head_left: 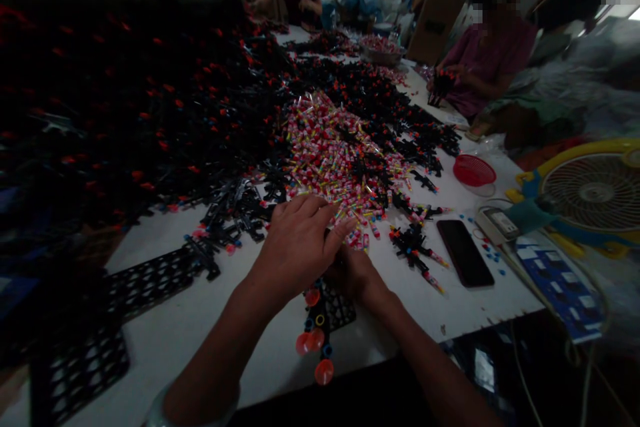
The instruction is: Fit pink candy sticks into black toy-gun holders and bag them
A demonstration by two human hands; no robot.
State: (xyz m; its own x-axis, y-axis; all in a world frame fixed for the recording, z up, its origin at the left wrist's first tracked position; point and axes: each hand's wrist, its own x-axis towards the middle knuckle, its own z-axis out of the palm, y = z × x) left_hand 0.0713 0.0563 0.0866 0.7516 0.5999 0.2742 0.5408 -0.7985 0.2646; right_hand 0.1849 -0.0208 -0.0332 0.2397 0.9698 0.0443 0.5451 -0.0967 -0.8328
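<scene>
My left hand point(303, 233) is bent over the top of a small bunch of black toy guns point(316, 313), its thumb lying toward my right hand point(361, 275). The right hand is closed at the bunch's right side, its fingertips mostly hidden. Below the hands, several orange suction cups point(324, 371) and small blue and yellow rings stick out of the bunch. A black perforated tray point(340, 307) shows partly beneath it on the white table point(180, 347). Just beyond my fingers lies a heap of small pink and yellow candy-like tubes point(330, 153).
A large pile of black toy guns point(190, 100) covers the left and back. Black perforated trays point(150, 280) lie at left. On the right are a phone point(465, 253), a red basket point(474, 170), a power strip point(560, 290) and a yellow fan point(595, 193). Co-workers point(485, 60) sit beyond.
</scene>
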